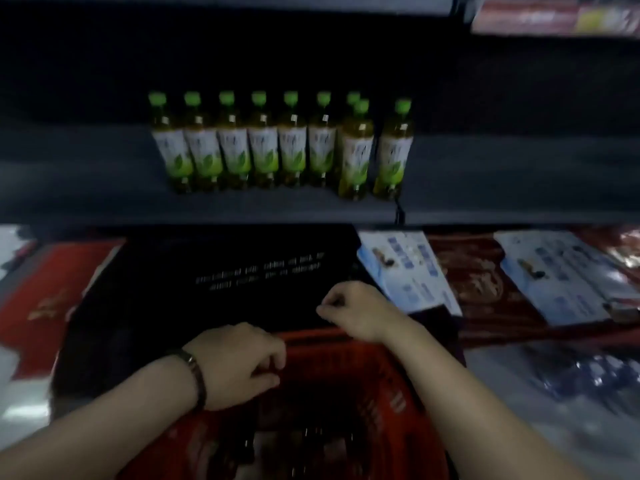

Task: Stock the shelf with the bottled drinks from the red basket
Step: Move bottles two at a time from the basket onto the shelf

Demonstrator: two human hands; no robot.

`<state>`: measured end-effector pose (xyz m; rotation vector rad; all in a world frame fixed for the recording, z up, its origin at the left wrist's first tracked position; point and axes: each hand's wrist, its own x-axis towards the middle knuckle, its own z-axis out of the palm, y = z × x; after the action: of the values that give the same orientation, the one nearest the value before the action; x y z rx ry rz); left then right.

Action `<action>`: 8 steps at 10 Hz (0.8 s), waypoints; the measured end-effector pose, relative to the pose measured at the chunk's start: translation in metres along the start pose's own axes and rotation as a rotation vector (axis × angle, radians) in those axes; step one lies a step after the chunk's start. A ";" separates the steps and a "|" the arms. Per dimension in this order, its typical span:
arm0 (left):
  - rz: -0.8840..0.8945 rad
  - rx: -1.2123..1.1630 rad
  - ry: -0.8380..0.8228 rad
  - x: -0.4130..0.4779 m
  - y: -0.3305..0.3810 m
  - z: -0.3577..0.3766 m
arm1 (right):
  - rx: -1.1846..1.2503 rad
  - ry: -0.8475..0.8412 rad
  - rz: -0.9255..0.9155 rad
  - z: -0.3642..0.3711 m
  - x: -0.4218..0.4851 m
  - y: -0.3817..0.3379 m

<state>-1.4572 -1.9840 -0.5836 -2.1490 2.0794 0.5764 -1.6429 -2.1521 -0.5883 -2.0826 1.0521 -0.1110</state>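
A: What may go wrong here?

B: The bottles [263,147] on the shelf [104,188] are tall, narrow, smooth plastic, and they stand close together. One is forward of the row. I think a careless push could topple several.

A: And the hands?

B: The left hand [239,363] and right hand [356,311] are curled over the far rim of the red basket [391,393]. I cannot tell whether either grip holds something, because blur and darkness hide the inside of the basket.
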 end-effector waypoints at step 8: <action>-0.157 0.050 -0.593 0.013 -0.050 0.108 | 0.389 -0.606 0.813 0.284 -0.012 0.122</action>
<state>-1.4298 -1.9575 -0.6972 -1.7945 1.5737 0.9810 -1.6169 -2.0138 -0.8635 -1.1064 1.2649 0.6295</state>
